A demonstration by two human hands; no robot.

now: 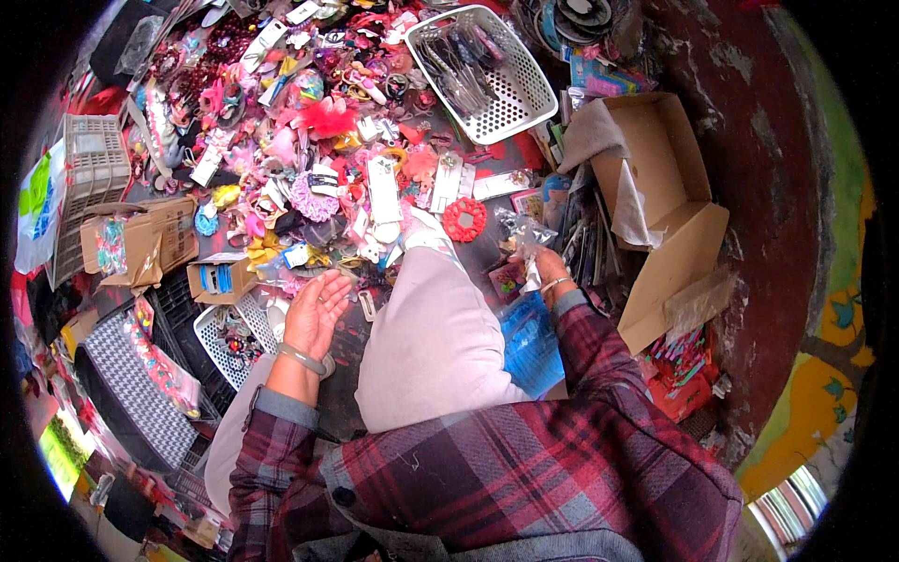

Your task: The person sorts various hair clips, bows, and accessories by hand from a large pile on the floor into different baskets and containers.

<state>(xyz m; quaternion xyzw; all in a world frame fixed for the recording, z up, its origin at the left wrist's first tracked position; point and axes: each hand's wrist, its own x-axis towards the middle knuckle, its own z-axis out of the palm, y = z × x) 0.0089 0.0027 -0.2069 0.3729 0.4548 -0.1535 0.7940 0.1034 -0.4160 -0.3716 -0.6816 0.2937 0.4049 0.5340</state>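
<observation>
My left hand (318, 307) is held palm up with its fingers stretched out, and nothing lies in it. It hovers beside my knee, close to a small open cardboard box (223, 279) with blue items inside. My right hand (552, 268) is closed on a crumpled clear plastic bag (524, 230); what the bag contains is too small to make out. Past my knees spreads a big pile of hair accessories in pink, red and yellow. A red ruffled scrunchie (464, 220) and a lilac scrunchie (315, 199) lie at its near side.
A white perforated basket (534, 105) with dark packaged items stands at the back. On the right is an open cardboard box (670, 187); a blue plastic packet (532, 347) lies by my right forearm. To the left are a grey crate (96, 161) and a small white basket (208, 328).
</observation>
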